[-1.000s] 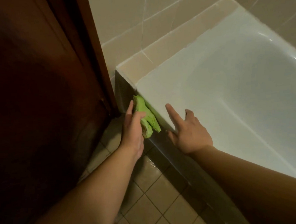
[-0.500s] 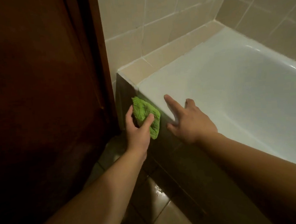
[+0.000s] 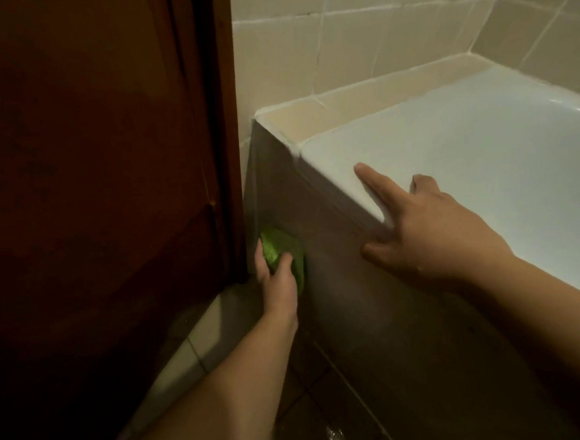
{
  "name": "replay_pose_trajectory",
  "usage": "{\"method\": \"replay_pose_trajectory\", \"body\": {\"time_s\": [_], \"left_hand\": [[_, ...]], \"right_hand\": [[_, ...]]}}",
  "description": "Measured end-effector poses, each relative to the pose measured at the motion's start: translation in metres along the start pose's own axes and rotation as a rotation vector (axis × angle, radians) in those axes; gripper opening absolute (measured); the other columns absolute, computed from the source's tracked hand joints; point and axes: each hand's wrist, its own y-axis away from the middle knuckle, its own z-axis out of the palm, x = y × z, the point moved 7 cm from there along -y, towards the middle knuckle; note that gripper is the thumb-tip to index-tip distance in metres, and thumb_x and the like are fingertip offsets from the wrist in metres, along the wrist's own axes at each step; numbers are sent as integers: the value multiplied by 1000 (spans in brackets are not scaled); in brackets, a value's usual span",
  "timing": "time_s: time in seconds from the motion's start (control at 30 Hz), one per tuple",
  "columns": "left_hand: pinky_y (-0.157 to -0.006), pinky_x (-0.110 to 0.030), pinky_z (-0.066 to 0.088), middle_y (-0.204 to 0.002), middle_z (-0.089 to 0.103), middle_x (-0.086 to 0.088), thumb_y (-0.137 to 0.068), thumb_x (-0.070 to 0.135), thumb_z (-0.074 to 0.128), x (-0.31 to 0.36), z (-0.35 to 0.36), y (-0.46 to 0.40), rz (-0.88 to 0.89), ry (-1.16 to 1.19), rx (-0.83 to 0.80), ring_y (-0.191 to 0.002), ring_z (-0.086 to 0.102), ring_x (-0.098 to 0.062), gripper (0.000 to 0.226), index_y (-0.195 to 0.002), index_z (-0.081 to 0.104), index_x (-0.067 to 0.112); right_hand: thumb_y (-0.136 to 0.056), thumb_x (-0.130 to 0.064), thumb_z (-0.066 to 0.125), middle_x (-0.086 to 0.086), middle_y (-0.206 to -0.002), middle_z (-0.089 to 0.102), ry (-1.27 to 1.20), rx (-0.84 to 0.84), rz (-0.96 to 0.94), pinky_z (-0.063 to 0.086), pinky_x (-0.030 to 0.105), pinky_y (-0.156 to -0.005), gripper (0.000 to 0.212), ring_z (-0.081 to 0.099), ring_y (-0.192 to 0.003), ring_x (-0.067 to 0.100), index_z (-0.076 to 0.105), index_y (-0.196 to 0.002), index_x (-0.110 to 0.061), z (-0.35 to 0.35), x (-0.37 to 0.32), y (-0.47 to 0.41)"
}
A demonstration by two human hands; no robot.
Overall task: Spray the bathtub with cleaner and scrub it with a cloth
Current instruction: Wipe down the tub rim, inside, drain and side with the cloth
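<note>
The left hand (image 3: 276, 278) held a green cloth (image 3: 281, 251) in its grip against the bathtub's (image 3: 483, 158) dark side panel (image 3: 348, 284); right of that grip, the right hand (image 3: 430, 234) rested spread on the rim.

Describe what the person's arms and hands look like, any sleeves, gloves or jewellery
Both forearms are bare as far as the frame shows, with no sleeve in view. The left hand and the right hand wear no gloves, and no ring, watch or bracelet shows on the fingers or wrists. The light is dim, so fine marks cannot be made out.
</note>
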Motion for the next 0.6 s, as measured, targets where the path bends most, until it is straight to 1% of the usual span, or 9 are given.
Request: {"method": "replay_pose_trajectory", "body": {"time_s": [0.07,0.13,0.27,0.37,0.43,0.47,0.6], "left_hand": [[-111,-50,43,-159,37,-1,-105,25,54,-22,-9,-17,-50,-23,25,-138,44,-33,58,-154,35,46],[-112,-54,42,-159,38,-4,-105,24,52,-42,-16,-34,-97,-54,28,-139,44,-36,59,-157,32,43],[-111,-58,44,-153,45,-10,-103,18,57,-80,-31,-74,-166,-48,59,-134,48,-38,64,-157,30,37],[-112,-57,40,-155,43,-15,-104,16,57,-85,-38,-91,-224,-43,46,-137,45,-42,66,-161,26,28],[-114,-54,38,-157,40,-17,-106,17,54,-87,-43,-100,-238,-53,55,-140,41,-42,65,-163,22,21],[-113,-53,38,-156,40,-16,-106,17,54,-88,-43,-103,-238,-49,57,-140,41,-41,64,-162,24,20],[-110,-53,43,-151,49,-14,-101,15,60,-79,-34,-97,-181,19,45,-130,51,-39,62,-156,35,26]], "right_hand": [[-83,-62,69,13,-137,36,16,-1,-2,53,45,-89,107,54,-111,35,-17,-147,-66,0,-1,-1],[-81,-63,70,13,-133,37,26,-2,2,53,45,-90,109,54,-105,33,-16,-148,-65,0,0,-3],[-77,-65,69,10,-128,38,9,7,0,51,42,-87,108,48,-92,28,-12,-149,-66,1,1,-4],[-70,-68,63,4,-119,34,-2,10,4,45,37,-80,107,46,-89,25,-10,-148,-67,1,0,-4],[-64,-70,58,1,-115,31,-13,21,3,44,37,-80,107,47,-89,25,-9,-147,-69,1,-1,-4],[-62,-70,57,1,-114,31,-17,28,-2,45,38,-81,106,47,-89,25,-8,-146,-69,1,0,-4],[-63,-71,57,3,-119,33,-28,19,12,50,42,-87,106,49,-92,28,-8,-145,-71,1,2,-3]]}}
